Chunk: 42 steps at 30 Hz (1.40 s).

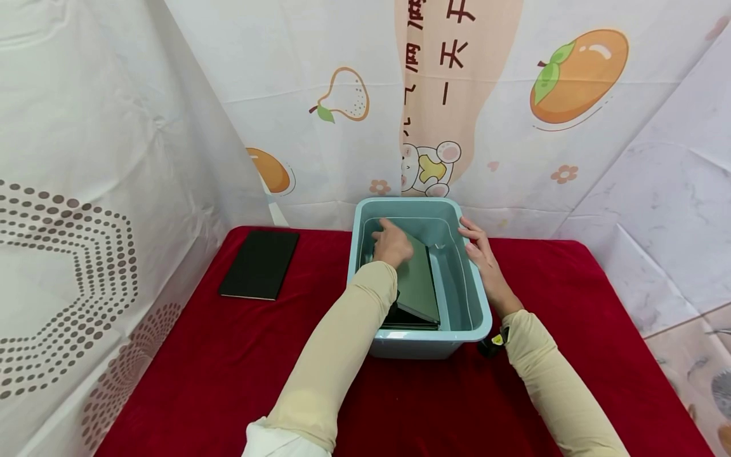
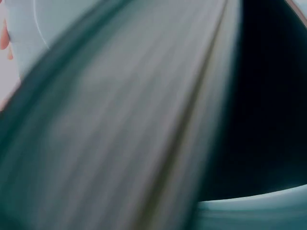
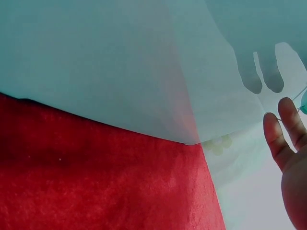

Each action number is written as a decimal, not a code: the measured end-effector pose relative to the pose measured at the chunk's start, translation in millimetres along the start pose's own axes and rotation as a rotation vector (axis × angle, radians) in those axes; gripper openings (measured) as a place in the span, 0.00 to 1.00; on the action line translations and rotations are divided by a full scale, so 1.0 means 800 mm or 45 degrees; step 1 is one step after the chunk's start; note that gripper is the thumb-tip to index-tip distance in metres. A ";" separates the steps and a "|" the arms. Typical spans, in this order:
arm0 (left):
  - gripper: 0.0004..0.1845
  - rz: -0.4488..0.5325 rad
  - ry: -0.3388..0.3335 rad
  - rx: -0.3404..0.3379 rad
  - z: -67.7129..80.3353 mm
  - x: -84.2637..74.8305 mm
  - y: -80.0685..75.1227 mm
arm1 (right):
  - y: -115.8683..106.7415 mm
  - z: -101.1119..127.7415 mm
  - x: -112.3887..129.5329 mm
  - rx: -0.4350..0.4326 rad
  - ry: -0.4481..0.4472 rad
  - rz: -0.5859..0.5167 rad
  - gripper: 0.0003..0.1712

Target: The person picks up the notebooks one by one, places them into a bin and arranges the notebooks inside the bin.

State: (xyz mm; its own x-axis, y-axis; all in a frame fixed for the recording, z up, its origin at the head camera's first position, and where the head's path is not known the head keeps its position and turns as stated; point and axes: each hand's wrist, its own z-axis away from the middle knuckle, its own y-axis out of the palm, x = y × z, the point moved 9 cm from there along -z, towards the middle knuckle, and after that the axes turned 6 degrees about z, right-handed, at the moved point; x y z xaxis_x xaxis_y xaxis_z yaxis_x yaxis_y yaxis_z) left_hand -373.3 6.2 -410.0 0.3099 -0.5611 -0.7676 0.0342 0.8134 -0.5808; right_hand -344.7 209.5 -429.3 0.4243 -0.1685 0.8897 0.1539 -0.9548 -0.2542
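A light blue plastic bin (image 1: 480, 320) stands on the table. My left hand (image 1: 393, 244) reaches down into it and grips a grey-green notebook (image 1: 417, 279) near its far left part; the fingertips are hidden. This notebook lies tilted, and its blurred page edges (image 2: 124, 115) fill much of the left wrist view. Under it show dark books (image 1: 411, 325), partly covered. My right hand (image 1: 484, 257) rests against the bin's right rim from outside. Its fingers (image 3: 276, 139) look fairly straight beside the bin wall (image 3: 96, 62) in the right wrist view.
A black notebook (image 1: 259, 263) lies flat at the table's left. Red cloth (image 1: 228, 368) covers the table. Printed curtains (image 1: 320, 38) hang close behind the bin and at both sides. A small black device (image 1: 490, 346) is at the right wrist.
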 end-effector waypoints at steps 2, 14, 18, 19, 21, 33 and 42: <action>0.45 -0.008 0.002 0.006 -0.001 0.001 0.001 | 0.000 0.000 0.000 0.000 -0.001 0.000 0.28; 0.43 -0.037 0.013 0.019 -0.002 0.002 0.002 | 0.000 -0.001 -0.001 0.005 -0.007 -0.022 0.27; 0.44 -0.057 -0.026 0.006 -0.002 0.004 0.001 | -0.001 -0.001 -0.001 0.008 -0.004 -0.018 0.27; 0.45 -0.066 -0.044 0.009 -0.003 0.006 0.002 | -0.001 -0.001 -0.001 0.008 -0.002 -0.015 0.27; 0.47 -0.092 -0.082 0.017 -0.005 0.009 0.004 | -0.001 0.000 0.000 0.007 0.002 -0.007 0.27; 0.50 -0.218 -0.087 0.018 -0.009 0.020 0.009 | 0.001 0.000 -0.005 0.005 0.040 0.021 0.28; 0.46 -0.266 -0.042 0.017 -0.014 0.020 0.014 | -0.001 0.001 -0.004 -0.001 0.050 0.040 0.29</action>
State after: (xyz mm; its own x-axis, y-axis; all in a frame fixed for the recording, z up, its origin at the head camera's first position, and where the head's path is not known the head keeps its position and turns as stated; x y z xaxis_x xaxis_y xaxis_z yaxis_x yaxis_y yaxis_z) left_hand -378.8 4.5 -432.1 0.3260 -0.7125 -0.6214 0.1137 0.6821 -0.7224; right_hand -345.9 210.8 -432.5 0.3933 -0.2080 0.8956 0.1400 -0.9491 -0.2820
